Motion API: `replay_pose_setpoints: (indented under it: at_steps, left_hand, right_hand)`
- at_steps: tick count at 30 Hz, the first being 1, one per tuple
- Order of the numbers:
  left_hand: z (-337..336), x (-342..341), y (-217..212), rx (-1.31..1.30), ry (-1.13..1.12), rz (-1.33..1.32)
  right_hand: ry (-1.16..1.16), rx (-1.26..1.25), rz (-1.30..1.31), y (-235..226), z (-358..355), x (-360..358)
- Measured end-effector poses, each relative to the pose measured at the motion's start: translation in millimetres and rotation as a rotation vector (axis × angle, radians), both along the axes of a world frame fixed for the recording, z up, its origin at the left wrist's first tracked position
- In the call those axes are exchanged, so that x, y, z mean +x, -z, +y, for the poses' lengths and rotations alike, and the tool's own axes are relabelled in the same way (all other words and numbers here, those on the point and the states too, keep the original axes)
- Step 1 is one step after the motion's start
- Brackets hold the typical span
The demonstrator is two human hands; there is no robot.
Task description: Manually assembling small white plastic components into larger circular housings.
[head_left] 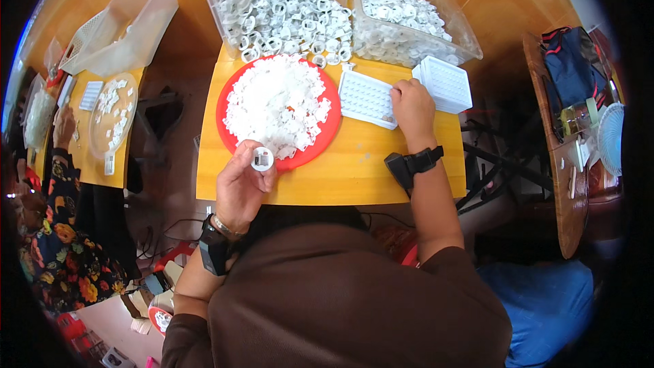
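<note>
White ring part [262, 159] — flat face up — pinched in left hand [240, 187].

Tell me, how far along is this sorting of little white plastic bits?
Early, by the look of it. The white gridded tray shows few filled cells under the right hand. The left hand holds one small round white ring piece. A heap remains on the red round plate.

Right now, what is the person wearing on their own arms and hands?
Both hands are bare, no gloves. The left hand has a black strapped device and a thin metal bracelet at the wrist. The right hand has a similar black strapped device. Brown short sleeves leave the forearms uncovered.
</note>
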State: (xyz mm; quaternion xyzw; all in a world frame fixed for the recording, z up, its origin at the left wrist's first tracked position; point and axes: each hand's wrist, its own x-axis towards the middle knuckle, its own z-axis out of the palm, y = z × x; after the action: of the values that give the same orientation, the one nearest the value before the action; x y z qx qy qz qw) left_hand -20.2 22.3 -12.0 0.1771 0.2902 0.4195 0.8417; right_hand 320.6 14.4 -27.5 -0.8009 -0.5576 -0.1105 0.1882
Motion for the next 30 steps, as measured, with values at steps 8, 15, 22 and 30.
replay_pose_setpoints:
  at_steps: [8, 15, 22, 30]
  left_hand:
    - [8, 4, 9, 0.212, 0.158, -0.093]
    - [12, 1, 11, 0.194, 0.151, -0.058]
    - [13, 3, 14, 0.192, 0.137, -0.069]
    - [11, 5, 10, 0.199, 0.149, -0.012]
  right_hand:
    - [0.0, 0.08, -0.089, 7, 14, 7]
    - [-0.198, 0.172, 0.819, -21, 3, -32]
    - [-0.471, 0.083, 1.397, -37, -8, -107]
    - [-0.747, 0.112, 0.972, -45, -17, -161]
